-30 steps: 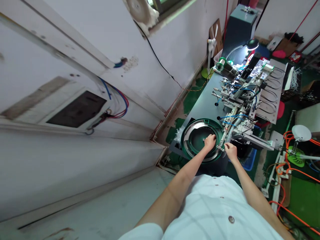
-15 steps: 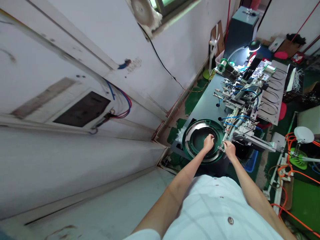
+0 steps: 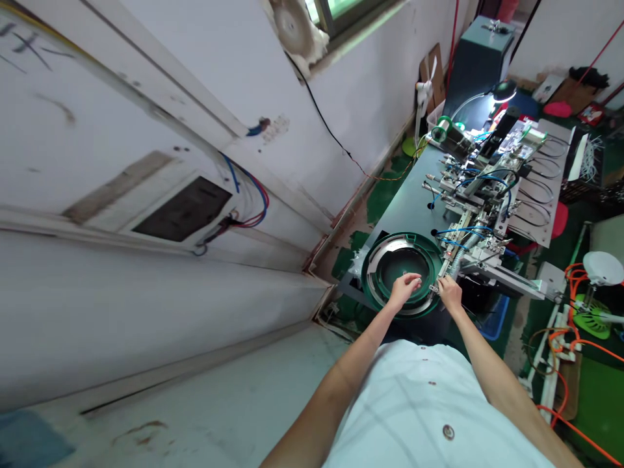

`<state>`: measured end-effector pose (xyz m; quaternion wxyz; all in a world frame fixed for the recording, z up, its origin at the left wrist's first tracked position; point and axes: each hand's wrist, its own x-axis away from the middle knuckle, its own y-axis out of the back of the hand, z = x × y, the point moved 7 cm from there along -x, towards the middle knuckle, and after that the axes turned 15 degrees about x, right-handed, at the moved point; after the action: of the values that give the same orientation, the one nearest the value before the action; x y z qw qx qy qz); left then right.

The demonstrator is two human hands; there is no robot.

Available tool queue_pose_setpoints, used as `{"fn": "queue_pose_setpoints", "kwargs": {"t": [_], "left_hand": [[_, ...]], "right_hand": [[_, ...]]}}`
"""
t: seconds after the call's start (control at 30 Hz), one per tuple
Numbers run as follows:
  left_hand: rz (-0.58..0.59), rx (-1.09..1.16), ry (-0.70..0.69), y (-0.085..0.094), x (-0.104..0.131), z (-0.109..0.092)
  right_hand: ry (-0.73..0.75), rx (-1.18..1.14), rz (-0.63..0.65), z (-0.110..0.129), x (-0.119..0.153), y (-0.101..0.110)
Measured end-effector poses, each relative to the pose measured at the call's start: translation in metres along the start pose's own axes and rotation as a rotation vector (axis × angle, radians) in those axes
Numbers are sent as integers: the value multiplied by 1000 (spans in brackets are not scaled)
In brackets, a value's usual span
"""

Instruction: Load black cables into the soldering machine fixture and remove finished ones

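My left hand [image 3: 404,290] is over the near part of a round green vibratory feeder bowl [image 3: 373,286]. Its fingers are drawn together and point right; something tiny and pale may be at their tips, too small to name. My right hand [image 3: 449,292] is closed at the near end of a narrow metal feed track [image 3: 450,250], just right of the bowl's rim. What its fingertips grip, if anything, is hidden. A small gap separates the two hands.
Beyond the track, an assembly machine [image 3: 480,188] with blue air tubes covers much of the grey table [image 3: 407,201]. A lit desk lamp [image 3: 504,91] stands at the back. A blue basket [image 3: 494,318] is low on the right, near orange cables [image 3: 575,283]. A white wall [image 3: 361,97] rises on the left.
My left hand has drawn back toward my body from the bowl's middle, and its fingers have straightened toward the right. My right hand stays at the track end. The view has shifted slightly.
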<state>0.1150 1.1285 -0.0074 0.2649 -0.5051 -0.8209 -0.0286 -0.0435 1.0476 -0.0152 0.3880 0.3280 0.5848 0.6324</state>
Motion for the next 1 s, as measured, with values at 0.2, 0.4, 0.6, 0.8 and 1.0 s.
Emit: {"fn": "queue_pose_setpoints", "kwargs": {"t": [0.2,0.4,0.6,0.8,1.0], "left_hand": [[7,-97,-77,-4,17,-20],[50,-213,-121,-16,22,-28],[102,-347,-132,-28,19,-22],[106,-563,-179,-37,2,-27],[8,-866,-309,-25,-51,-55]], "right_hand": [[-22,-88,-109,2,2,38],[213,-154,-69,48,10,70],[249,-126,-35,57,11,66],[145,-151,-44,34,-1,54],[-15,-141,-55,-2,0,40]]}}
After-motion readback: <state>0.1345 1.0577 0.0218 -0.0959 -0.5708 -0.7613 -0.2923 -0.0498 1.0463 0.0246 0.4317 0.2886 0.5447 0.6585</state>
